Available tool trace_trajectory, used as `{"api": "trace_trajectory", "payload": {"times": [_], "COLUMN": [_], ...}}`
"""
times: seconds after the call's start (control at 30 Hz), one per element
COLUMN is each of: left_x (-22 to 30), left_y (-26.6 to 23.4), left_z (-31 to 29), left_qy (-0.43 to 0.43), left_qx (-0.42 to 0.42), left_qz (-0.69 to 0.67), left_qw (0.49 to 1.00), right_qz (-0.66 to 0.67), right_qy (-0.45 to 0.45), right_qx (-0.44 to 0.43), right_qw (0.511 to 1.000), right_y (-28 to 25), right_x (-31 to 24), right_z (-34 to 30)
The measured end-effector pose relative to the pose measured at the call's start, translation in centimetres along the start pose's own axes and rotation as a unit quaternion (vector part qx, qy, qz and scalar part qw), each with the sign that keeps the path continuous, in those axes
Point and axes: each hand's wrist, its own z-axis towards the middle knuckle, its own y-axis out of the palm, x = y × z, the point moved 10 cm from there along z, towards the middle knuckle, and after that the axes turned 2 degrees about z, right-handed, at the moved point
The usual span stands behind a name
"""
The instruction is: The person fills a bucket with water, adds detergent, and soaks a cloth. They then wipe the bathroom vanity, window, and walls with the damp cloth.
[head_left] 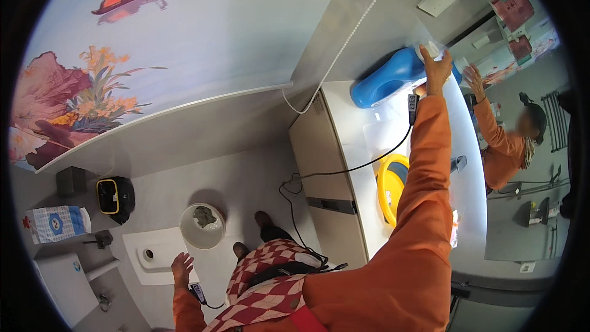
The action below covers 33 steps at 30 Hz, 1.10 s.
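Observation:
Up on the counter, my right hand (437, 71) has its fingers closed round the white cap (432, 48) of a large blue plastic jug (388, 78). The jug leans on its side as seen here, close to the wall and mirror. My right arm reaches far forward over the counter (338, 95). Down at the lower left, my left hand (182, 268) hangs with its fingers apart, holding nothing. Below it is the floor beside a white squat toilet (136, 252).
A yellow basin (382, 200) sits on the counter, partly behind my right arm. A black cable (326, 173) runs from my right wrist. On the floor stand a pale bucket (185, 221) with a grey-green cloth and a black-and-yellow bin (125, 200). A mirror (513, 221) borders the counter.

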Motion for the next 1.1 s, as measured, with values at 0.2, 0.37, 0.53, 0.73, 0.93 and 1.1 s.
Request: {"api": "trace_trajectory", "payload": {"times": [0.2,0.37,0.53,0.73,0.93,1.1], "left_x": [3.9,6.5,11.0,21.5,26.8,22.0], "left_y": [7.4,12.0,16.3,26.2,31.2,24.7], "left_z": [0.7,0.8,-1.2,-11.6,-27.8,-28.3], "left_qy": [0.022,0.048,0.121,0.379,0.639,0.556], "left_qx": [-0.012,-0.035,-0.080,-0.155,-0.137,-0.031], "left_qz": [0.031,0.079,0.140,0.162,0.239,0.200], "left_qw": [0.999,0.995,0.980,0.898,0.718,0.806], "right_qz": [0.215,0.279,0.354,0.395,0.428,0.527], "right_qy": [0.073,0.027,-0.039,-0.073,-0.019,0.051], "right_qx": [-0.167,-0.104,-0.066,-0.092,-0.256,-0.385], "right_qw": [0.959,0.954,0.932,0.911,0.867,0.756], "right_y": [5.4,3.5,-2.0,-11.6,-14.6,-15.2], "right_x": [2.5,1.0,-4.1,-11.8,-19.6,-25.5], "right_z": [2.1,0.7,-3.4,-11.0,-24.3,-39.6]}}
